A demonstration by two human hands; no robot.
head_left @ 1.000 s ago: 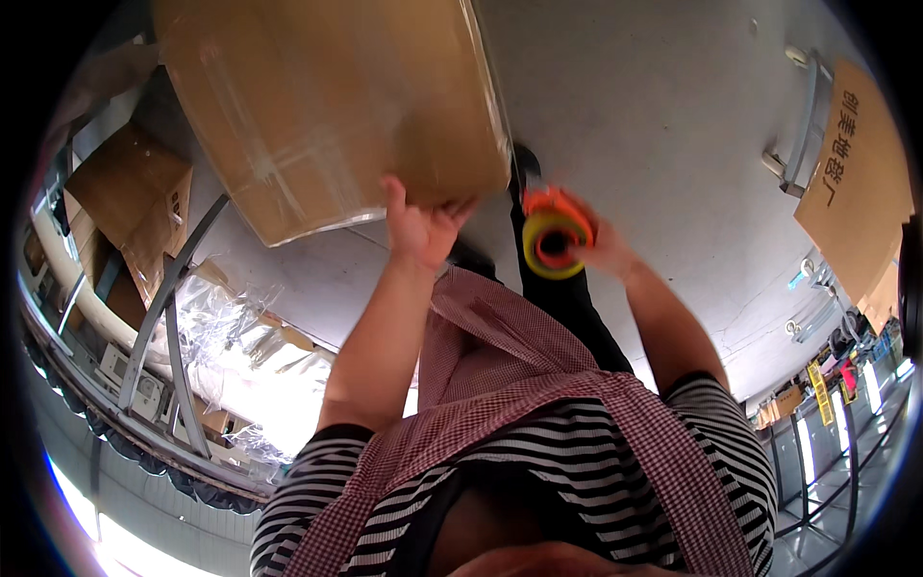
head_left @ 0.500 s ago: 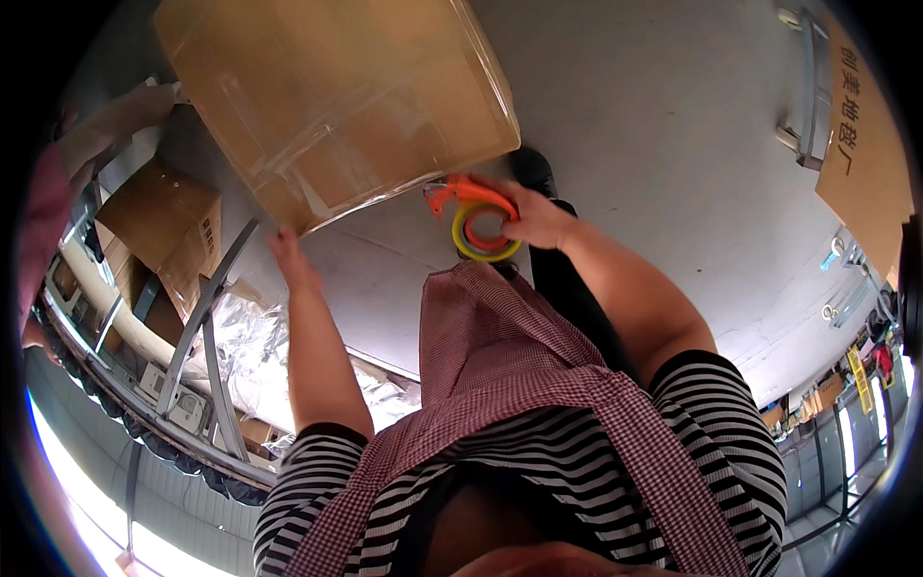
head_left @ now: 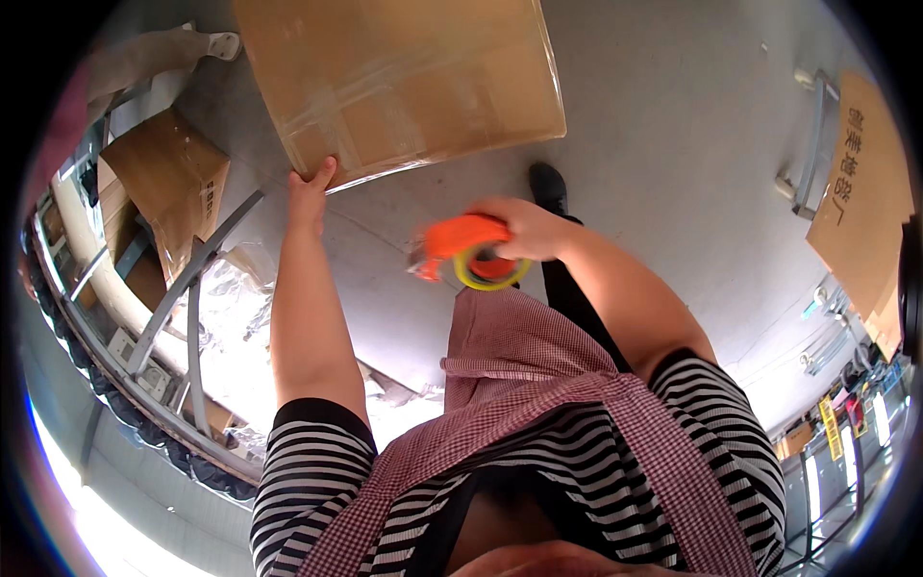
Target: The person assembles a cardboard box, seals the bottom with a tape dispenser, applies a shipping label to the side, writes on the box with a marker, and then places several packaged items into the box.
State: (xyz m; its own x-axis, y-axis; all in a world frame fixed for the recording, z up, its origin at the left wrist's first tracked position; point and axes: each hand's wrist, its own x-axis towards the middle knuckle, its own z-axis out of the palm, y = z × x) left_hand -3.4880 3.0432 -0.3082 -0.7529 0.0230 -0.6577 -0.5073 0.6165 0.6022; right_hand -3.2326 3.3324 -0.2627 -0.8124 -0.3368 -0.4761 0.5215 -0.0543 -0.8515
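Observation:
A large brown cardboard box (head_left: 404, 82) with clear tape across its face fills the upper middle of the head view. My left hand (head_left: 310, 192) presses on the box's near left corner, fingers on the edge. My right hand (head_left: 524, 229) grips an orange tape dispenser (head_left: 461, 240) carrying a yellow-green roll of tape (head_left: 490, 274). The dispenser hangs a little below the box's near edge and does not touch it.
A smaller open cardboard box (head_left: 163, 183) sits on a grey metal frame (head_left: 183, 317) at the left, with crumpled clear plastic (head_left: 231, 327) beneath. Flat cardboard sheets (head_left: 860, 192) lean at the right. Another person's leg and shoe (head_left: 159, 53) show at top left. The floor is grey concrete.
My left hand slid from the box's middle edge to its left corner. My right hand pulled the tape dispenser off the box edge and lower, toward my body.

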